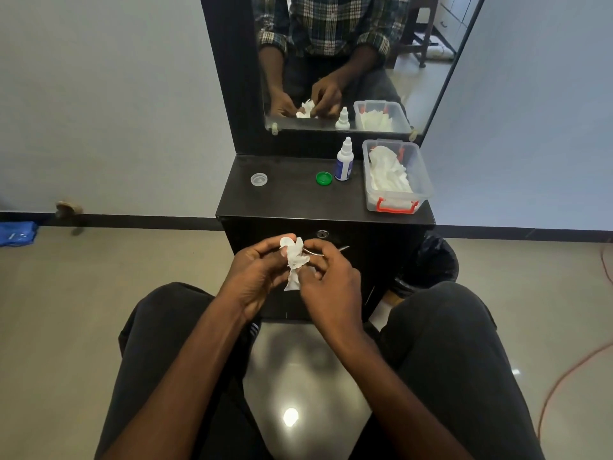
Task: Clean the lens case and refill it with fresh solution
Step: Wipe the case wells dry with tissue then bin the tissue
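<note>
Two hands work close together above the lap, in front of the dark cabinet. The left hand [255, 273] pinches what appears to be the pale lens case [287, 242] at its upper fingertips, while the right hand [326, 277] curls round a crumpled white tissue [296, 265] pressed against it. The case is mostly hidden by fingers and tissue, so its exact shape cannot be told.

Judging by looks, the case is small, light, rigid plastic and likely slippery when wet; a pinch across its rim seems the safest hold, leaving the well clear for wiping. The tissue is soft and tears easily when damp.

On the tabletop [292, 200] lie a clear cap [259, 179] and a green cap [324, 178], well apart, the green one just beside the upright solution bottle [344, 162]. A clear tissue box [396, 175] stands at the right.
</note>
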